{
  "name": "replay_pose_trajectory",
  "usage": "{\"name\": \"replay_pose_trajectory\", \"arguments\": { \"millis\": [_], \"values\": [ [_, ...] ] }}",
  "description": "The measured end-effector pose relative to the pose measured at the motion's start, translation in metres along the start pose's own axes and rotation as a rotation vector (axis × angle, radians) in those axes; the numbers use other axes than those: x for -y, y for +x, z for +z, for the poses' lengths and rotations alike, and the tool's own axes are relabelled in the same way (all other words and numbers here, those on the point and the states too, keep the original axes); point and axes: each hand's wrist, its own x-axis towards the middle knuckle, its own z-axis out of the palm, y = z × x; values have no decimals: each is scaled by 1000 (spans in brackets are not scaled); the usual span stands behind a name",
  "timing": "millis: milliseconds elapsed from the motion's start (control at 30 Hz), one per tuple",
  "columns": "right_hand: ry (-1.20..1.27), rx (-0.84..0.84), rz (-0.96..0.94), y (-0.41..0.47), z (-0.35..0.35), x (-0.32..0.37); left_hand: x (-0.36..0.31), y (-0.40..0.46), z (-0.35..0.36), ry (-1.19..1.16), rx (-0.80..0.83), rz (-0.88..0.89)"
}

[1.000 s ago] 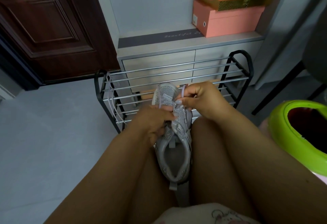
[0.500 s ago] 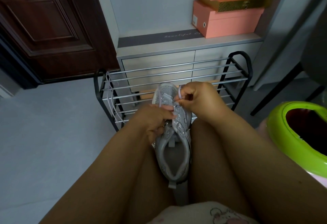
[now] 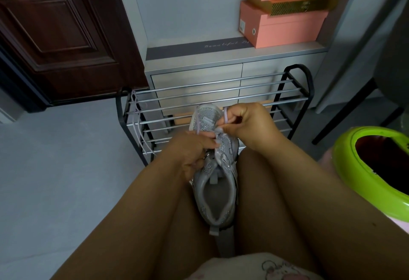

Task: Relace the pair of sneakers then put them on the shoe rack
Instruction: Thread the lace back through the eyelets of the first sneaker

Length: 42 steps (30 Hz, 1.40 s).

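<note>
A grey sparkly sneaker (image 3: pixel 215 195) lies between my knees, toe pointing away toward the shoe rack (image 3: pixel 221 98). My left hand (image 3: pixel 190 151) grips the sneaker's left side at the eyelets. My right hand (image 3: pixel 250 122) pinches a pale lilac lace (image 3: pixel 225 114) just above the tongue, with a small loop of it sticking up. A second lilac lace (image 3: pixel 139 129) hangs from the rack's left end. The second sneaker is not in view.
The black and silver rack stands on a grey floor against a grey drawer unit (image 3: pixel 221 73) with pink shoe boxes (image 3: pixel 285 25) on top. A dark wooden door (image 3: pixel 62 34) is at left. A green-rimmed bin (image 3: pixel 345 164) sits at right beside dark chair legs (image 3: pixel 345 111).
My right hand has shifted slightly on the lace near the tongue. The sneaker and my left hand have stayed where they were.
</note>
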Motion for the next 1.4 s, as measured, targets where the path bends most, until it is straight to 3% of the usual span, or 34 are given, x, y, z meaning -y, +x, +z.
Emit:
{"name": "replay_pose_trajectory", "arguments": {
  "millis": [167, 367, 600, 833, 1133, 1233, 1400],
  "values": [
    [58, -88, 44, 0, 3, -2, 1, 2, 2, 9, 0, -4],
    [92, -49, 33, 0, 7, -6, 3, 4, 1, 10, -1, -6],
    [202, 0, 160, 1, 12, -13, 4, 4, 7, -56, -9, -31],
    [202, -61, 282, -6, 13, 0, 2, -1, 12, -47, 13, -21],
    [79, 194, 340, -15, -1, 29, -4, 16, 1, 28, -14, -95],
    [-77, 193, 344, -10, 5, 27, -3, 17, 4, 66, -14, -90],
    [-43, 224, 364, -9, -1, 21, -2, 18, 3, 109, -4, -85]
  ]
}}
